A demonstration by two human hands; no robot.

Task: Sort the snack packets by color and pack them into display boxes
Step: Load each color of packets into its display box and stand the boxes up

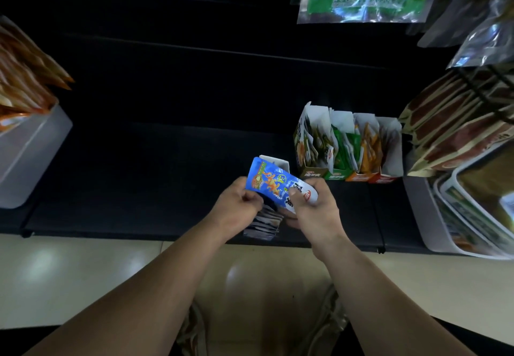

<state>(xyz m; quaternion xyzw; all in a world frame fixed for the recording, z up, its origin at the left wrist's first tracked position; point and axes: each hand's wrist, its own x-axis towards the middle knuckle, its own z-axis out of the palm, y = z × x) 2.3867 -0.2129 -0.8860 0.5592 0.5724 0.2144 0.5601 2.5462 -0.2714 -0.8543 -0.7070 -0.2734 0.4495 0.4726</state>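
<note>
Head view, sole entry. Blue packet [274, 186]: held above the front edge of the dark shelf [167, 174], face up, long axis running from far-left to near-right. Left hand [239, 208]: fingers curled, pinching the packet's near-left edge. Right hand [314, 211]: thumb pressed on the packet's near-right end, fingers wrapped beneath. Stack [264, 225] of further packets: under and between both hands; which hand carries it cannot be told. White box [275, 160]: open top, standing on the shelf just beyond the packet's far end, mostly hidden by it; its colour label is not visible. Box row [347, 147]: four open display boxes side by side, farther and to the right, holding dark green, green, orange and red packets; nearer the right hand. Left bin [33, 149]: orange packets, well apart. Right bin [422, 216]: flat packs, beside the row. Judgement: the packet likely goes forward into the white box, far end leading.
</note>
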